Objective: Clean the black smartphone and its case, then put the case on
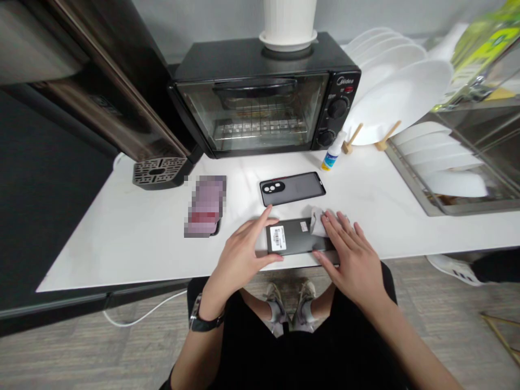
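A dark phone (294, 242) lies face-down at the front edge of the white counter, with a white barcode label on its left part and a small sticker nearer the middle. My left hand (239, 252) grips its left end, thumb and fingers on opposite long sides. Under the fingers of my right hand (351, 254), a crumpled light-grey cloth (317, 223) is pressed on the phone's right part; the right end is hidden. Just behind lies a translucent black phone case (293, 188), apart from both hands. A small spray bottle (332, 153) stands beyond its right end.
A black toaster oven (260, 116) stands behind, a white pot (289, 24) on top. To the left are a pixelated phone-shaped object (206, 203) and a drink machine's drip tray (158, 172). White plates (400, 92) and a metal-rimmed sink (436, 203) are at right.
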`<state>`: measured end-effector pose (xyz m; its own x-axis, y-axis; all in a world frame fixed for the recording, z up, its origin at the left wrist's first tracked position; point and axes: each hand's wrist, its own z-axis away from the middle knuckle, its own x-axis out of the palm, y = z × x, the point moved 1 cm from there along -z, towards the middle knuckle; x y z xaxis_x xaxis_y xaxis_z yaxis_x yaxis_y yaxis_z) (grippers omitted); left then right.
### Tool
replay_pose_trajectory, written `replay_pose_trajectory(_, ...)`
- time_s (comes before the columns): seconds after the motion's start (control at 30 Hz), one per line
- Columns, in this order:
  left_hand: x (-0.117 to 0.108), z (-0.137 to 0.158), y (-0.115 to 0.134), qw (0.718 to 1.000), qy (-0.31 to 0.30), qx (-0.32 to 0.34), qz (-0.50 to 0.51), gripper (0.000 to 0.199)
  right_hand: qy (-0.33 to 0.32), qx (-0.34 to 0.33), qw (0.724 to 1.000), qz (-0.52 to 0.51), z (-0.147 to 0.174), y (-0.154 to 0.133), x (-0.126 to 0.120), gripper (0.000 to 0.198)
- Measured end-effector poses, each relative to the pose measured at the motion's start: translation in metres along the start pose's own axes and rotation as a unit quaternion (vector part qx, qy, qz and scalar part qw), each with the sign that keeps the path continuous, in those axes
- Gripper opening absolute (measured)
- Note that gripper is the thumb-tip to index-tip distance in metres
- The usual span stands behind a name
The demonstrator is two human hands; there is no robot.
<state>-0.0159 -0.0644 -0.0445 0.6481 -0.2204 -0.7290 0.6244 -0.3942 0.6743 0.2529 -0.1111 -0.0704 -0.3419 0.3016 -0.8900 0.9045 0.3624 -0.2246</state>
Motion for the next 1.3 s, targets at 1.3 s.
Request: replay_pose_trajectory(1.3, 0.000, 0.003, 0.000, 0.999, 0.003, -0.014, -0.037, 0.111, -0.042, -0.082, 0.991, -0.097, -0.025, -0.098, 0.029, 0.089)
